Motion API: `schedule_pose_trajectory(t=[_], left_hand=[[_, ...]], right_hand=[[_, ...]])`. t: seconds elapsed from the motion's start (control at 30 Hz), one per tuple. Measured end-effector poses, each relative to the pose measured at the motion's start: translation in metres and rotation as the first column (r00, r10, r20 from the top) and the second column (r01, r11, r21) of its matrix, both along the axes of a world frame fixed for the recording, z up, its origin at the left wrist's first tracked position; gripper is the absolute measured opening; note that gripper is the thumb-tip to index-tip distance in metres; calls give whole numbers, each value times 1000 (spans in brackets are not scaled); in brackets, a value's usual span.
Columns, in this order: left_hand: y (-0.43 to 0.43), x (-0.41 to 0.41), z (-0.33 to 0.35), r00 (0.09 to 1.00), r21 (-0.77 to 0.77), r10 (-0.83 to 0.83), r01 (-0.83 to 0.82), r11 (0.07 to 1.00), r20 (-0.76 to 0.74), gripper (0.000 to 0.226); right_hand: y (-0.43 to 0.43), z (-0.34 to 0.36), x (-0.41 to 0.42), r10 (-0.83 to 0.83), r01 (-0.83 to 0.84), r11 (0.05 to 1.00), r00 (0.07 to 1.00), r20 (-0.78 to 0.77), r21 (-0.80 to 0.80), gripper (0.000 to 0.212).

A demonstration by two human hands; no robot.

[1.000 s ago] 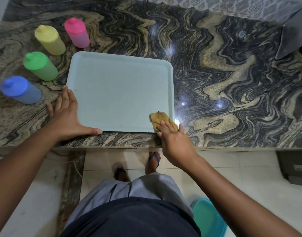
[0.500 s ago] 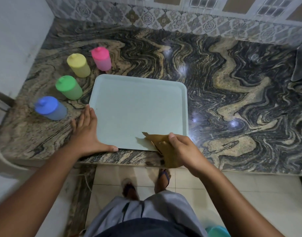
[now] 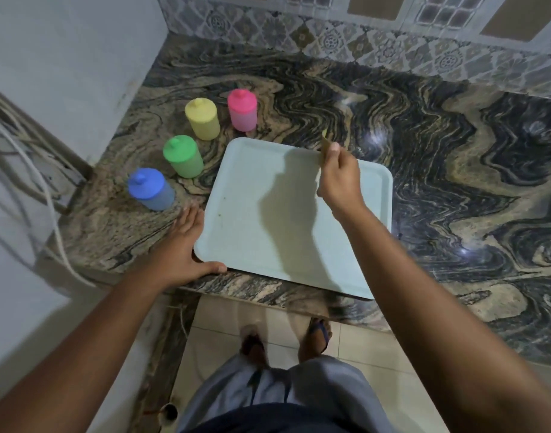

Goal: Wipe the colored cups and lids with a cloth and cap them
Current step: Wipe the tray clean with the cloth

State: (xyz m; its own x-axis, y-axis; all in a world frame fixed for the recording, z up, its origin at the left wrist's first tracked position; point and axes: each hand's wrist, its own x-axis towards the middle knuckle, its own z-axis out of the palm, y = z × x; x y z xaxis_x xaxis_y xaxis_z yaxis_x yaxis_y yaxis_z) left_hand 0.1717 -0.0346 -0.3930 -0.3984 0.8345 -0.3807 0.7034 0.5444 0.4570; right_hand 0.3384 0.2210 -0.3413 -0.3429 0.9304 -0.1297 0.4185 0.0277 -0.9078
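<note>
Several capped cups stand on the marble counter left of a pale tray [image 3: 258, 251]: a pink cup [image 3: 242, 110], a yellow cup [image 3: 202, 119], a green cup [image 3: 183, 155] and a blue cup [image 3: 150, 189], each with its lid on. My right hand [image 3: 339, 176] is raised over the tray's far edge and pinches a tan cloth [image 3: 324, 145], most of it hidden behind the fingers. My left hand [image 3: 183, 245] lies flat on the counter against the tray's near left corner, thumb along its front edge.
The marble counter [image 3: 455, 182] stretches to the right of the tray. A white wall with cables [image 3: 27, 170] borders the left; a patterned tile wall [image 3: 330, 42] runs along the back. The tray's near edge overhangs the counter front. My feet stand on the tiled floor below.
My right hand lifted the cloth from the tray's near right corner and carried it up and away to the tray's far edge. The left hand stayed by the tray's corner.
</note>
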Motion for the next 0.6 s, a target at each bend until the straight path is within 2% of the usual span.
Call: schedule_pose_trajectory(t=[0.1, 0.17, 0.23, 0.3, 0.4, 0.6], left_hand=[[-2, -2, -5, 999, 15, -31, 31, 999, -10, 131], [-4, -4, -8, 999, 17, -47, 47, 999, -20, 129], [-5, -7, -11, 998, 13, -64, 64, 998, -29, 129], [-6, -9, -12, 997, 7, -79, 79, 997, -27, 133], [-6, -10, -14, 995, 25, -93, 94, 995, -32, 133], [-9, -10, -12, 991, 15, -114, 116, 993, -68, 131]], right_hand=[[4, -11, -49, 152, -172, 973, 980, 132, 154, 37], [-4, -18, -77, 285, -331, 926, 929, 237, 181, 37], [-14, -31, -94, 417, -491, 857, 839, 351, 155, 37], [-24, -44, -104, 502, -616, 783, 708, 496, 87, 41], [-39, -52, -111, 564, -741, 668, 559, 608, 61, 47], [-73, -61, -98, 598, -851, 522, 415, 686, 59, 51]])
